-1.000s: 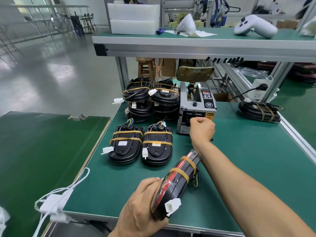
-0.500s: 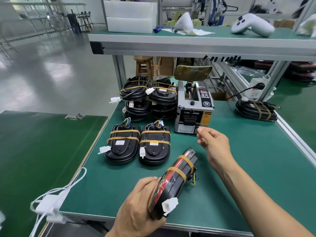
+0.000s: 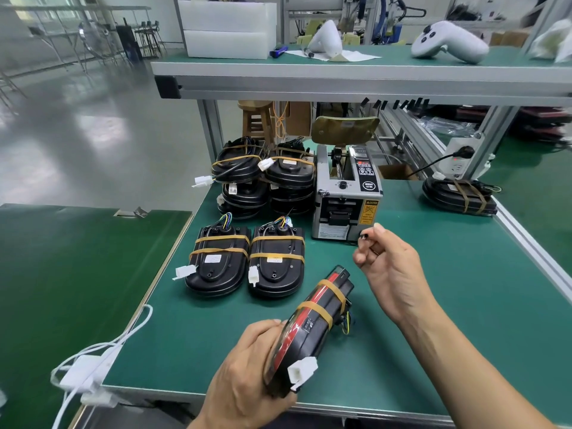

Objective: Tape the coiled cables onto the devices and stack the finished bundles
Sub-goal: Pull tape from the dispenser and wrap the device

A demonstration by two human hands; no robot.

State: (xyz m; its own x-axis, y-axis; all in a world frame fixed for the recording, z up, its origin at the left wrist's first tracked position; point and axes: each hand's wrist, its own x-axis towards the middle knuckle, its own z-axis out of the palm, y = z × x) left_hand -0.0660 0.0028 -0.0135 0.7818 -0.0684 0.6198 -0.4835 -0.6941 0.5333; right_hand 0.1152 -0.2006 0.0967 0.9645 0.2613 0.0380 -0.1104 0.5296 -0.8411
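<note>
The left hand (image 3: 247,376) wraps its grip around the near end of a black device (image 3: 309,323), held on edge, tilted, above the green tabletop (image 3: 433,305). Beyond, the right hand (image 3: 390,267) hovers with fingers curled, thumb and forefinger pinched; whether they hold tape I cannot tell. Just behind stands the tape dispenser (image 3: 346,196); left of it, stacked bundles (image 3: 266,181).

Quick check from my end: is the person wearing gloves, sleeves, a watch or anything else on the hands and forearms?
No. The left hand and the right hand are bare, with no gloves, rings or finger cots showing. The right forearm is uncovered as far as the frame's edge, with no sleeve, watch or wristband in view. Only the left wrist shows, and it is bare too.
</note>
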